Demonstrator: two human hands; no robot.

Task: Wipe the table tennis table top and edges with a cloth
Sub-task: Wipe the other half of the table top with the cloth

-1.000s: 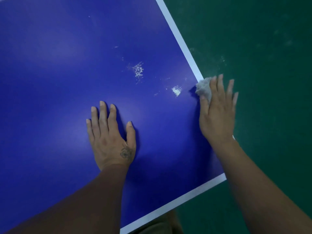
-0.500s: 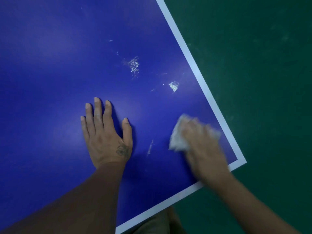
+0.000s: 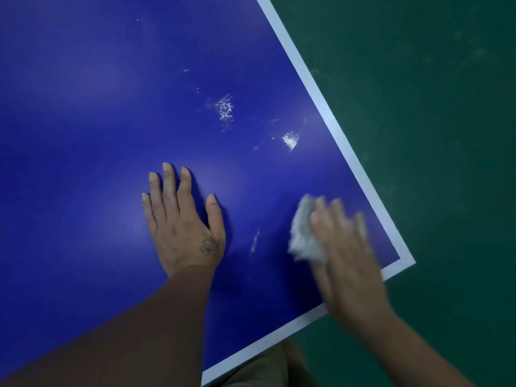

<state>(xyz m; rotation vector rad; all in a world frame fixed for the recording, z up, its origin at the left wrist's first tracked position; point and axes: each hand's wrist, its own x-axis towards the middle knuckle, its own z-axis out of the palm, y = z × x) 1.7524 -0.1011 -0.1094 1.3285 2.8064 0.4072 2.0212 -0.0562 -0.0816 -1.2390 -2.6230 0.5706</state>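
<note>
- While the left hand (image 3: 181, 219) lies palm down on the blue table top (image 3: 83, 113), its fingers are straight and slightly spread, thumb out to the side. It holds nothing.
- Left forearm runs back toward the near-left corner of the view.
- Right hand (image 3: 343, 247) is motion-blurred and sits on top of the crumpled white cloth (image 3: 303, 236), which lies on the blue just inside the near right corner.
- Cloth bulges out on the thumb side. Cannot tell through the blur whether the fingers curl round it or lie straight over it.
- Thin pale streak (image 3: 254, 241) lies between the two hands and touches neither.
- Two white smudges (image 3: 224, 107) sit beyond the hands, toward the side.
- White edge line (image 3: 315, 90) borders the top, with green floor (image 3: 432, 135) beyond it.
- One second ago the right hand and cloth were farther up, over the side edge line. Half a second ago they were already near the corner, about where they are now.
- Left hand and smudges are unchanged.
</note>
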